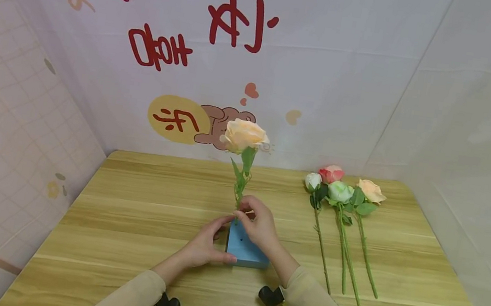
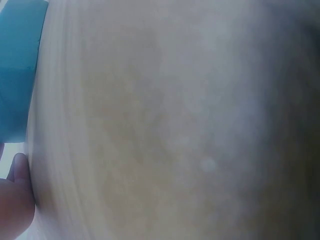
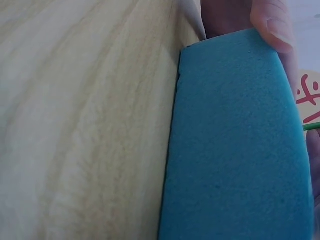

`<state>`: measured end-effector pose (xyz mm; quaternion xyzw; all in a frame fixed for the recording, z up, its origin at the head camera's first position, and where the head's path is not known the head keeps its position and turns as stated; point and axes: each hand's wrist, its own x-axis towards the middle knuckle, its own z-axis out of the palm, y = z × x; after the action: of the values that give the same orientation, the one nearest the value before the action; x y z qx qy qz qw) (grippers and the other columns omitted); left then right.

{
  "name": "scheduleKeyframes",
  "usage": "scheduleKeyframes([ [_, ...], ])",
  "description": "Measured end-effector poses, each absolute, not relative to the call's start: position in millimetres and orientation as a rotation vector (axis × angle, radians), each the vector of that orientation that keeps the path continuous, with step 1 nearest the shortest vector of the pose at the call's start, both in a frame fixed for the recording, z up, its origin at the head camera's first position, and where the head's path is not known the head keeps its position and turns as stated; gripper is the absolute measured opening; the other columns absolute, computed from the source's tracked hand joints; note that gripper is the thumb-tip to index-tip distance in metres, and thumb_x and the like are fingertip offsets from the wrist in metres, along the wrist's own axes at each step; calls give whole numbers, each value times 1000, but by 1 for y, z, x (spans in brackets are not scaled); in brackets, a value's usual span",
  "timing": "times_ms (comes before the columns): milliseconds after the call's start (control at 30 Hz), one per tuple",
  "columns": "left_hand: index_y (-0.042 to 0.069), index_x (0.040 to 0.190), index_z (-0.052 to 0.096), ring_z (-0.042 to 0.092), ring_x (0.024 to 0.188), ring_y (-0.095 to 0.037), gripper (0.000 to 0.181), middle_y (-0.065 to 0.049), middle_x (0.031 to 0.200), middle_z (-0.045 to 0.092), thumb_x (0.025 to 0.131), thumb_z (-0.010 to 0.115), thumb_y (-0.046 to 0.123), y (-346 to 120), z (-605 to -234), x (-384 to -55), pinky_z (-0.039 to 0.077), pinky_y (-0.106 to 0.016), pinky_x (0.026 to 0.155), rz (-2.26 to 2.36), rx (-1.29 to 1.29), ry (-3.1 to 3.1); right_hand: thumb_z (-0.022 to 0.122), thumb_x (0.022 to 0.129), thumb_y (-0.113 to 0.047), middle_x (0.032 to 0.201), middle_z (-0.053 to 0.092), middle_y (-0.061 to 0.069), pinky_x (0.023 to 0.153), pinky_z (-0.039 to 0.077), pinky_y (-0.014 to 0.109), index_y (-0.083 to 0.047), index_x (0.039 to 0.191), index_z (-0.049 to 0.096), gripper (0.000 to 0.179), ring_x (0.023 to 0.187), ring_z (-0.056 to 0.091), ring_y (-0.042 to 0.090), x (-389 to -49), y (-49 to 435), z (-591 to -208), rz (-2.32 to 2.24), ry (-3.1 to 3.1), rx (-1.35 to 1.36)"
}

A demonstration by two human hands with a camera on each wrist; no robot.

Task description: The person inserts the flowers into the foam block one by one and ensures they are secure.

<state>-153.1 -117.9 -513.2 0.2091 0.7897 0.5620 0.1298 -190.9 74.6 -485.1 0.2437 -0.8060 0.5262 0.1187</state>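
A peach artificial rose (image 1: pixel 245 136) stands upright over a blue foam block (image 1: pixel 246 253) on the wooden table. Low on its stem, near the block's far left corner, the thumb and fingers of my right hand (image 1: pixel 260 226) pinch it. My left hand (image 1: pixel 203 246) grips the block from the left, thumb at the front edge and fingers toward the back. A small dark hole shows in the block's top. In the right wrist view the block's side (image 3: pixel 235 140) fills the middle, with a thumb on its corner and a bit of green stem (image 3: pixel 312 126) at the right.
On the right of the table lie several artificial flowers: a white rose (image 1: pixel 312 181), a pink one (image 1: pixel 332 174), a pale green one (image 1: pixel 341 191) and another peach rose (image 1: pixel 370 191), stems toward the front. Printed white cloth (image 1: pixel 334 71) hangs behind and at both sides.
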Motion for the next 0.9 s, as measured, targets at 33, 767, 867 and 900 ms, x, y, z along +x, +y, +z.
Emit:
scheduleKeyframes([
  [33, 5, 152, 36, 34, 139, -37, 92, -15, 154, 35, 76, 88, 15, -118, -513, -153, 34, -54, 110, 1635, 610, 2293, 73, 90, -5, 91, 64, 3, 70, 57, 31, -9, 96, 61, 14, 87, 64, 21, -191, 75, -485, 1538, -2361, 712],
  [767, 5, 150, 37, 36, 138, -35, 92, -17, 151, 39, 76, 89, 19, -119, -513, -152, 38, -53, 108, 1602, 612, 2348, 76, 88, -8, 92, 63, 1, 72, 58, 32, -10, 97, 65, 14, 88, 63, 20, -187, 73, -492, 1594, -2330, 736],
  [867, 5, 150, 37, 36, 138, -35, 91, -18, 151, 38, 76, 88, 18, -119, -512, -152, 37, -54, 108, 1603, 617, 2344, 76, 87, -8, 92, 64, 1, 72, 58, 31, -9, 97, 66, 14, 89, 63, 20, -187, 73, -492, 1597, -2338, 718],
  [900, 5, 150, 37, 36, 139, -36, 91, -18, 151, 38, 76, 88, 17, -119, -512, -152, 37, -55, 108, 1605, 621, 2341, 76, 87, -7, 92, 64, 1, 72, 58, 31, -9, 97, 67, 14, 88, 64, 20, -187, 73, -492, 1593, -2344, 707],
])
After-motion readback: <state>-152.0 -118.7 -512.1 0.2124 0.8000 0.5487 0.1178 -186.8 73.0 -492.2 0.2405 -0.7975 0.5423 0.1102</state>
